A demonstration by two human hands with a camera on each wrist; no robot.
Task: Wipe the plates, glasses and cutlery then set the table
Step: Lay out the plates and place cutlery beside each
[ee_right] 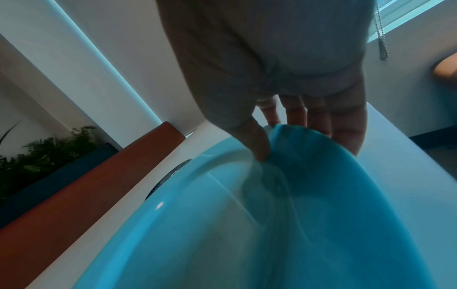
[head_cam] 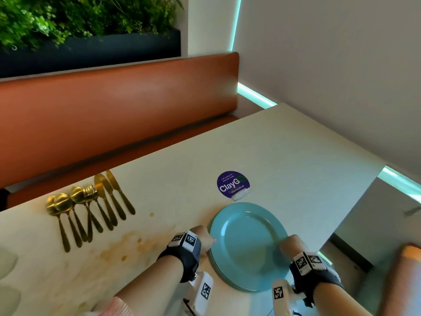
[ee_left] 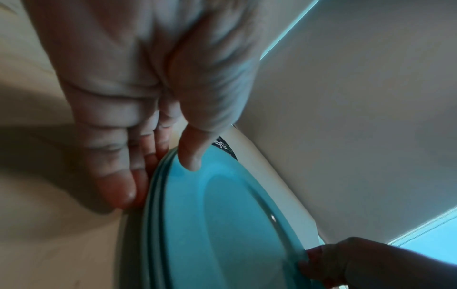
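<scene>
A stack of teal plates [head_cam: 248, 245] [ee_left: 222, 224] [ee_right: 247, 234] lies flat on the cream table [head_cam: 284, 156], near its right edge. My left hand [head_cam: 205, 241] [ee_left: 159, 179] pinches the stack's left rim, with the thumb on the top plate and the fingers along the edge. On the right rim my right hand [head_cam: 288, 244] [ee_right: 291, 140] grips likewise, thumb on top and fingers behind the rim. Several gold spoons, forks and knives [head_cam: 91, 208] lie in a row at the far left of the table.
A round purple sticker [head_cam: 232, 184] sits just beyond the plates. Brownish stains [head_cam: 127, 245] mark the table between cutlery and plates. An orange bench [head_cam: 114, 115] runs along the far side under a planter [head_cam: 91, 49]. The table's right edge [head_cam: 355, 213] drops off beside the plates.
</scene>
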